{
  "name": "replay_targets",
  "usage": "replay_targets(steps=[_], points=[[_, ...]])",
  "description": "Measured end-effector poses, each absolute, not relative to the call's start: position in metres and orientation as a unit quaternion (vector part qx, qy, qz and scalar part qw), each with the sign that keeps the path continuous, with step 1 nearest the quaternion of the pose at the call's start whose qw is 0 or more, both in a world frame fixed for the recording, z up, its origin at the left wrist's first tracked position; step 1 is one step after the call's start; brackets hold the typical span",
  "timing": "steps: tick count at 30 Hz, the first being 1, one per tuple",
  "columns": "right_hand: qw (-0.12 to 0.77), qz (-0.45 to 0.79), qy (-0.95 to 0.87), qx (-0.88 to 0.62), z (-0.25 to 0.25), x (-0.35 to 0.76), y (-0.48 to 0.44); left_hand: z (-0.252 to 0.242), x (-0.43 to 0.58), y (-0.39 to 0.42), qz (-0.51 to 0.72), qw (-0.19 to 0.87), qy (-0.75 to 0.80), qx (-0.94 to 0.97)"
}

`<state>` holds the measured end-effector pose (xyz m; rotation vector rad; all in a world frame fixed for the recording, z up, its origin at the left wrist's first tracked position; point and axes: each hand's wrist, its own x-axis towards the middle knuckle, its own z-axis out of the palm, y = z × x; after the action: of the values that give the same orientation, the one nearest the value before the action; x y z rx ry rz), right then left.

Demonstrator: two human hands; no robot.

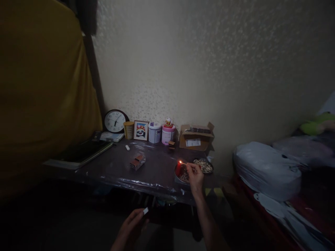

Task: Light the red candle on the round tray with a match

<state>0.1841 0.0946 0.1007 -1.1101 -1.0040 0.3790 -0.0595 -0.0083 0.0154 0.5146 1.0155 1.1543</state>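
A: What does the match (183,163) look like?

B: A thin pale stick, lying almost level, with a small orange flame at its left tip. The room is dim, so the flame is the brightest spot.

A: Who holds it?

B: The right hand (195,175). Its fingertips are pinched closed on the right end of the stick, and the forearm comes up from the bottom edge of the view.

A: Where is the flame?

B: Right at the top of a short red candle (178,170). Whether it touches the wick, I cannot tell. The candle stands upright in a shallow dark dish (177,176) near the front right edge of the counter (157,167), and the hand hovers over that dish.

A: And the left hand (131,226)?

B: Low in the view, in front of the counter and well apart from the candle. Its fingers are curled around a small matchbox (145,210), whose pale end sticks out above them.

A: Anything just beside the candle?

B: A second dish (203,166) filled with thin pale sticks, just behind the right hand. Farther left on the counter lies a clear-wrapped packet (137,161). Along the wall stand a clock (115,121), a framed picture (140,130), two tins (154,132) and an open cardboard box (196,138).
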Motion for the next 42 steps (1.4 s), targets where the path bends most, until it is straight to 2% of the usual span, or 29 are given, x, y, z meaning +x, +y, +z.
replay_targets(steps=[10, 23, 42], points=[[0.713, 0.164, -0.454, -0.509, 0.095, 0.185, 0.105, 0.037, -0.060, -0.017, 0.512, 0.683, 0.447, 0.267], [0.707, 0.167, -0.464, -0.507, 0.091, 0.184, 0.110, 0.017, -0.065, -0.009, 0.483, 0.705, 0.448, 0.264], [0.718, 0.176, -0.450, -0.501, 0.098, 0.180, 0.104, 0.018, -0.066, -0.010, 0.480, 0.714, 0.419, 0.290]])
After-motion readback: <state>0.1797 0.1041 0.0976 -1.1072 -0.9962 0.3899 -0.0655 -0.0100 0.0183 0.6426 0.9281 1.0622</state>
